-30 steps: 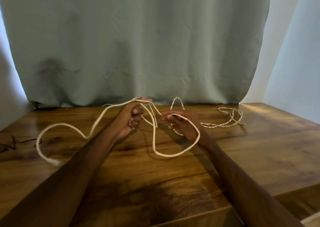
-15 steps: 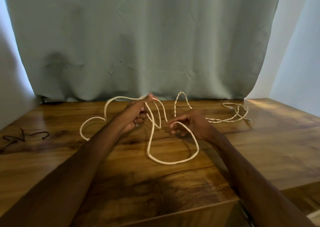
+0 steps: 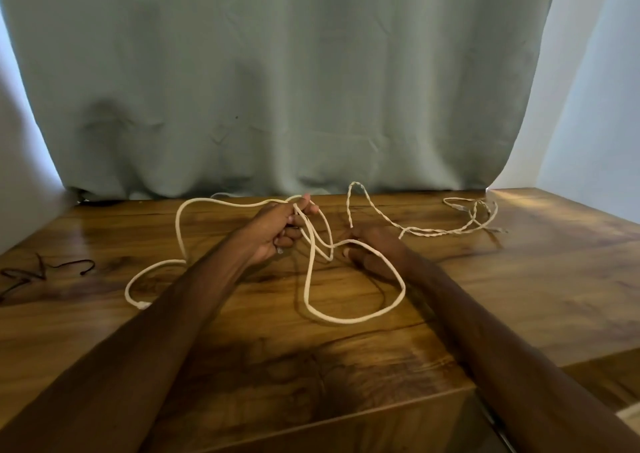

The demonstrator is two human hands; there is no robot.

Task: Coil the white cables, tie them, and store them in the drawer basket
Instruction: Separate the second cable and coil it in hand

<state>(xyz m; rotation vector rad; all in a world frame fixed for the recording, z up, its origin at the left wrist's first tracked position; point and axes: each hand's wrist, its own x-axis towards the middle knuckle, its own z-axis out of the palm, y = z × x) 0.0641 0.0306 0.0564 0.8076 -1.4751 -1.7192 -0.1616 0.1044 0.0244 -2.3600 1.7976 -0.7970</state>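
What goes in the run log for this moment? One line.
stage: coiling | left hand: grips white cable loops | right hand: pinches white cable | twisted cable: uncoiled, untied

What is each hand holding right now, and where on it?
Both hold the thick white cable: the left hand grips its gathered loops at their top, the right hand pinches the strand leading into the big loop.

Both forearms reach forward, converging. The raised left hand (image 3: 272, 233) grips the white cable (image 3: 346, 320) in curled fingers (image 3: 289, 236); the right hand (image 3: 375, 250) pinches it.
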